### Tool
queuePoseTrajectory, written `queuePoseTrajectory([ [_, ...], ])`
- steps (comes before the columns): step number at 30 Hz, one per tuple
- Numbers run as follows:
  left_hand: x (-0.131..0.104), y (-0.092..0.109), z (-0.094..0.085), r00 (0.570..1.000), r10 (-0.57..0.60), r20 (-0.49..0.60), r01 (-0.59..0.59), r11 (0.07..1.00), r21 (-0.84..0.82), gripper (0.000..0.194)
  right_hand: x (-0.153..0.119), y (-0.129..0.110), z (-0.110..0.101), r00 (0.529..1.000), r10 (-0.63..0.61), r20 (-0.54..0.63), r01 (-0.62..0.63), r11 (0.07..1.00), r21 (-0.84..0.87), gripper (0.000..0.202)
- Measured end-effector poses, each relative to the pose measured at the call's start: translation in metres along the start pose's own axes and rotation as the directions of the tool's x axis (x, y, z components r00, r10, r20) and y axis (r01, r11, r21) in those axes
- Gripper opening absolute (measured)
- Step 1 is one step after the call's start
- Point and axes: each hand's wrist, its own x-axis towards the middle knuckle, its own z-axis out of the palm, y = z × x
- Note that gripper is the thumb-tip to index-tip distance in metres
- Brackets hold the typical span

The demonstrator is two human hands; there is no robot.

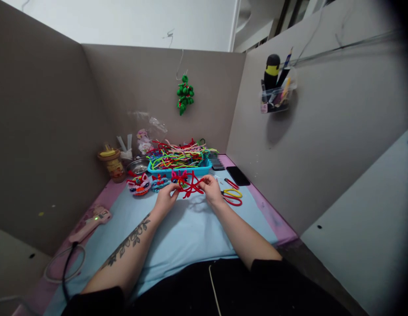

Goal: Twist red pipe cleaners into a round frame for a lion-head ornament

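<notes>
Several red pipe cleaners, bent and crossed into a star-like shape, hang above the blue cloth between my hands. My left hand pinches the left side of them, and my right hand pinches the right side. Just behind the left hand sit small fuzzy animal-face figures: a pink one, a blue one and a red-and-pink one partly covered by the pipe cleaners. Scissors with yellow and red handles lie right of my right hand.
A turquoise tray heaped with colourful pipe cleaners stands at the back, beside a metal bowl and a tan cup. A pink glue gun with a cord lies left. A black phone lies right. Grey partitions surround the table.
</notes>
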Motion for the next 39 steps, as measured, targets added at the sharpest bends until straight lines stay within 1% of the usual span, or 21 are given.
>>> queuePoseTrajectory([
  [3,0.001,-0.002,0.0,1.0,0.001,-0.015,-0.001,1.0,-0.018,0.015,0.0,0.001,-0.001,1.0,-0.031,-0.003,0.031,0.999,-0.019,0.019],
  [7,0.004,-0.004,0.001,0.999,-0.03,-0.012,0.029,0.994,-0.11,0.017,0.0,-0.001,0.0,0.998,-0.05,-0.025,0.049,0.999,-0.023,0.018],
  [12,0.006,-0.009,0.006,0.988,-0.142,0.058,0.152,0.956,-0.25,0.013,-0.002,-0.006,0.003,0.999,-0.03,-0.014,0.03,1.0,-0.002,0.017],
  [16,0.008,-0.015,0.01,0.973,-0.21,0.093,0.229,0.914,-0.335,0.018,-0.002,-0.006,0.003,1.0,0.008,-0.018,-0.008,0.999,0.033,0.02],
  [21,0.009,-0.017,0.009,0.966,-0.241,0.09,0.257,0.908,-0.33,0.018,-0.001,-0.005,0.003,0.999,0.03,-0.01,-0.03,0.998,0.048,0.021],
  [25,0.009,-0.017,0.005,0.964,-0.238,0.116,0.264,0.906,-0.331,0.014,0.0,-0.003,0.002,1.0,0.018,-0.014,-0.018,0.999,0.041,0.021],
  [29,0.008,-0.015,0.002,0.961,-0.239,0.138,0.265,0.94,-0.215,0.022,0.001,-0.001,0.0,0.999,0.035,-0.037,-0.033,0.999,0.043,0.024],
  [31,0.007,-0.012,0.002,0.967,-0.216,0.137,0.233,0.964,-0.129,0.025,0.002,0.0,0.0,0.997,0.052,-0.049,-0.049,0.997,0.058,0.025],
  [34,0.005,-0.007,0.003,0.982,-0.147,0.116,0.153,0.988,-0.039,0.022,0.002,0.0,0.001,0.995,0.076,-0.066,-0.07,0.994,0.09,0.026],
  [36,0.004,-0.007,0.006,0.989,-0.112,0.096,0.116,0.993,-0.037,0.019,0.002,0.0,0.001,0.993,0.089,-0.077,-0.081,0.992,0.1,0.026],
  [39,0.004,-0.009,0.009,0.994,-0.085,0.068,0.09,0.993,-0.079,0.014,0.002,0.001,0.003,0.991,0.108,-0.079,-0.099,0.99,0.103,0.026],
])
